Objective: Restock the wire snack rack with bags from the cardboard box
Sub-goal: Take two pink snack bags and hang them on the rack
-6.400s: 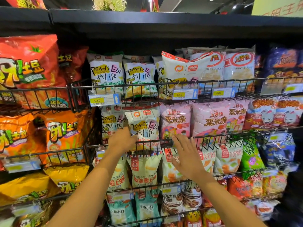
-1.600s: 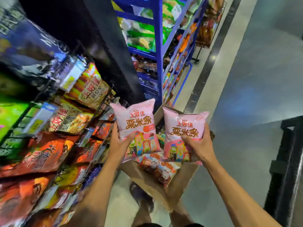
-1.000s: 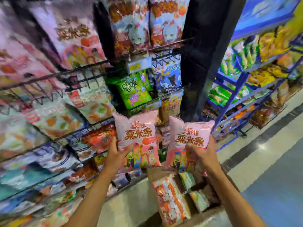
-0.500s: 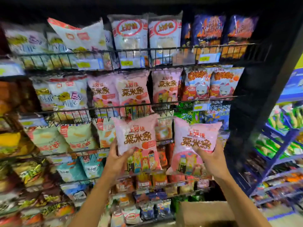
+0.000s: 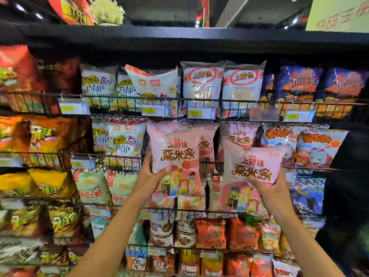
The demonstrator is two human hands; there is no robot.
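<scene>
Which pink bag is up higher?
The left pink bag, held by the left grip: it stands upright and higher. The right pink bag, in the right grip, sits lower and tilted.

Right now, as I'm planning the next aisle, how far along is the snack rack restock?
Done: shelved pink bags stand in the second wire row. In hand: the left hand grips a pink bag, the right hand grips a second pink bag, both raised before that row. Left: neither is in the row yet; the box is out of view, so remaining stock is unknown.
</scene>
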